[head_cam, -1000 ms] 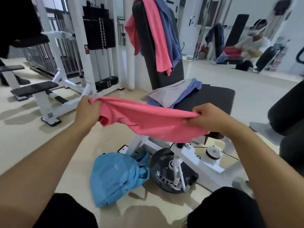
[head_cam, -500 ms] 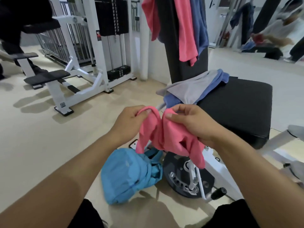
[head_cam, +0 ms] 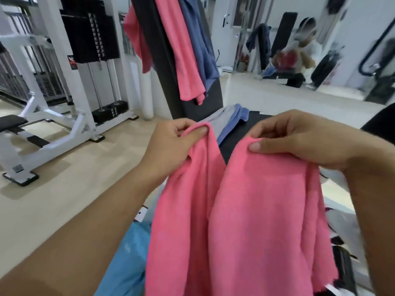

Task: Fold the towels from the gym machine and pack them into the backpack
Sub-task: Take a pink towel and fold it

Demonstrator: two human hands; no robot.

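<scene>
Over pale gym floor [head_cam: 64, 189], mirror wall [head_cam: 320, 50]

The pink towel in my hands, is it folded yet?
Partly: the pink towel hangs doubled, each hand pinching a top corner.

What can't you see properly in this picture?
- Backpack: mostly hidden behind the pink towel that the left hand and right hand hold up.
- Seat: mostly covered by towel and hands.
- Mirror: reflection too blurred.
- Towel's bottom: cut off by the frame edge.
</scene>
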